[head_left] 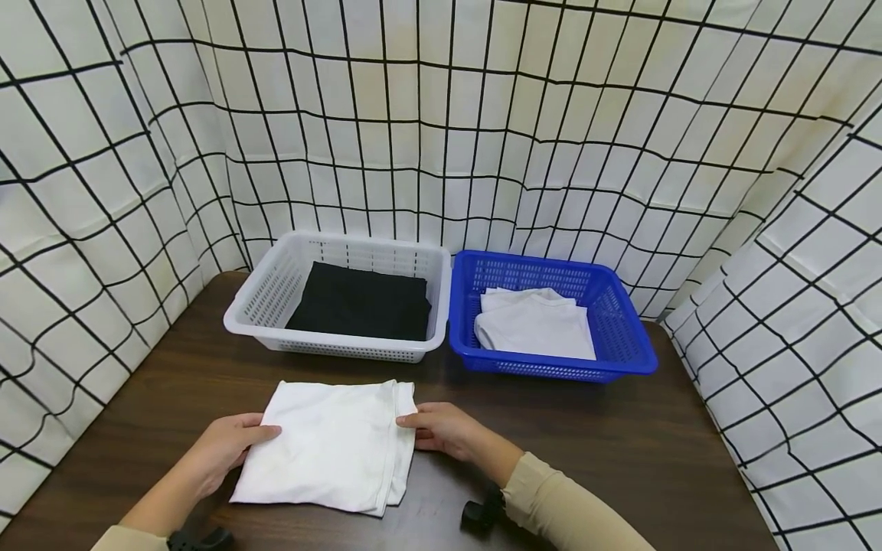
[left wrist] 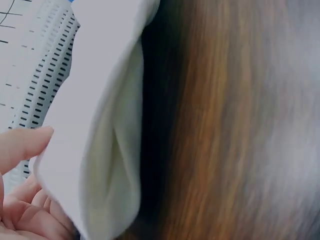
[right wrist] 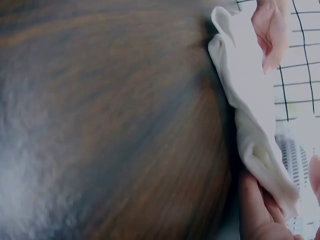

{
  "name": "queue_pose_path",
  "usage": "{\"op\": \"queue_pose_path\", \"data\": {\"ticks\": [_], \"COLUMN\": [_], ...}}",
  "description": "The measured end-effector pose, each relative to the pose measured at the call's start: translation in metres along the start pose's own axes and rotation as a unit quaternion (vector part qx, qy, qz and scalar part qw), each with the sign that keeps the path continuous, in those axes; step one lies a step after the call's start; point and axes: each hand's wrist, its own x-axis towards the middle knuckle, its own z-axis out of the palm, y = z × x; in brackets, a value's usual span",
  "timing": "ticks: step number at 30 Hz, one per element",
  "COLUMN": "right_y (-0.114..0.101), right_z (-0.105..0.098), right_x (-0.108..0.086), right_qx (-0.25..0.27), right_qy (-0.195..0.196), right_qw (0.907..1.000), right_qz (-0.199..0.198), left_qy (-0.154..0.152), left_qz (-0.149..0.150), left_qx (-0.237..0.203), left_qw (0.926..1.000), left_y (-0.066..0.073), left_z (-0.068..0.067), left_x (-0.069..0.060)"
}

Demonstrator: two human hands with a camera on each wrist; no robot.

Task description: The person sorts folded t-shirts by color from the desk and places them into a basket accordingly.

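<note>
A folded white cloth, its layers stacked with a hem band along the right side, is held a little over the brown table. My left hand grips its left edge, thumb on top and fingers underneath. On the opposite edge, my right hand holds the cloth with its fingers reaching below. The left wrist view shows the near side of the cloth as a loose, open fold. Seen from the right wrist, the cloth stretches between both hands, its lower layers bulging.
Behind the cloth stands a white plastic basket with a folded black cloth inside. Right beside it is a blue basket containing folded white cloth. White curtains with a black grid surround the dark wooden table.
</note>
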Motion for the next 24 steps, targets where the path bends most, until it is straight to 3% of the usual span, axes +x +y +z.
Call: {"op": "queue_pose_path", "data": {"ticks": [6, 17, 24], "right_y": [0.004, 0.011, 0.006], "right_z": [0.007, 0.012, 0.006], "right_x": [0.002, 0.003, -0.005], "right_qx": [0.0, -0.004, -0.018], "right_qy": [0.005, 0.07, 0.085], "right_qw": [0.9998, 0.9962, 0.9945], "right_qz": [-0.02, -0.051, -0.057], "left_qy": [0.003, 0.014, 0.016], "left_qz": [0.002, -0.018, -0.012], "left_qx": [-0.024, -0.002, 0.015], "left_qw": [0.9997, 0.9997, 0.9997], "left_y": [0.001, 0.002, 0.014], "left_z": [0.004, 0.008, 0.011], "left_x": [-0.002, -0.003, -0.01]}}
